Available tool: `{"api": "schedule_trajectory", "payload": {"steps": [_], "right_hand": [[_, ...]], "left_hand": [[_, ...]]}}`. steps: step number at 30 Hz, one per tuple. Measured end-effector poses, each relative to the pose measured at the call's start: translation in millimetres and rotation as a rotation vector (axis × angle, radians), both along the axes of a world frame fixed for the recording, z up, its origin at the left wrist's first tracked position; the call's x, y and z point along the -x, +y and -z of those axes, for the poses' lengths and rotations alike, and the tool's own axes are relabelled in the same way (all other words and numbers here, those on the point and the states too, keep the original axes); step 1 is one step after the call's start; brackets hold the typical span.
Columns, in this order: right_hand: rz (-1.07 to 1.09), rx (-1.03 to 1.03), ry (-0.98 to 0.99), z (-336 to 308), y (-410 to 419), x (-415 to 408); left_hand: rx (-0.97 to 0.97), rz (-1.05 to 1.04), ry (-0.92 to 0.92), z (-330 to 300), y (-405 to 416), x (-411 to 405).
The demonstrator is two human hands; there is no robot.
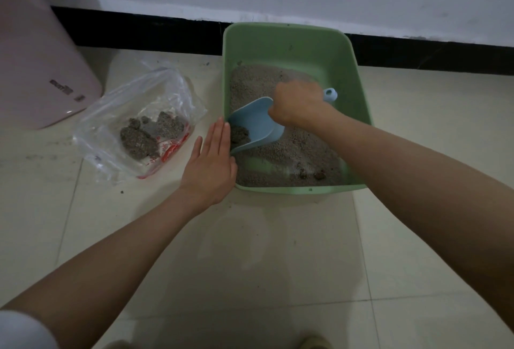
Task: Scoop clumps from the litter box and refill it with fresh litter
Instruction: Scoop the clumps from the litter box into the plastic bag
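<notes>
A green litter box (pixel 353 70) stands on the tiled floor against the wall, part filled with grey-brown litter (pixel 292 154). My right hand (pixel 300 104) grips the handle of a light blue scoop (pixel 256 123) inside the box. A dark clump (pixel 239 134) lies in the scoop's mouth at the box's left wall. My left hand (pixel 211 165) is flat with straight fingers against the outside of that left wall. Small dark clumps (pixel 317 175) lie in the litter near the front wall.
A clear plastic bag (pixel 139 123) with red print lies open on the floor left of the box, holding several grey clumps (pixel 147 137). A pale pink appliance (pixel 36 51) stands at the far left. A black skirting (pixel 144 34) runs along the white wall.
</notes>
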State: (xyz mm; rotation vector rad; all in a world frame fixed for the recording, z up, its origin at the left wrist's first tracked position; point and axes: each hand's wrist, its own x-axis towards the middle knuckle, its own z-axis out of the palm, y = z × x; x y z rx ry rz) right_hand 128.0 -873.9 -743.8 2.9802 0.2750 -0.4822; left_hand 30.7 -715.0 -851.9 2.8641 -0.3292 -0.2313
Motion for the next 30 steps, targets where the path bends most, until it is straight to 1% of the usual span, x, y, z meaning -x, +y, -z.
{"api": "schedule_trajectory", "payload": {"steps": [17, 30], "right_hand": [[-0.053, 0.083, 0.040, -20.4, 23.2, -4.9], [-0.075, 0.101, -0.014, -21.2, 25.9, -9.5]], "left_hand": [[0.029, -0.004, 0.002, 2.0, -0.1, -0.3], [0.025, 0.003, -0.010, 2.2, 0.1, 0.3]]}}
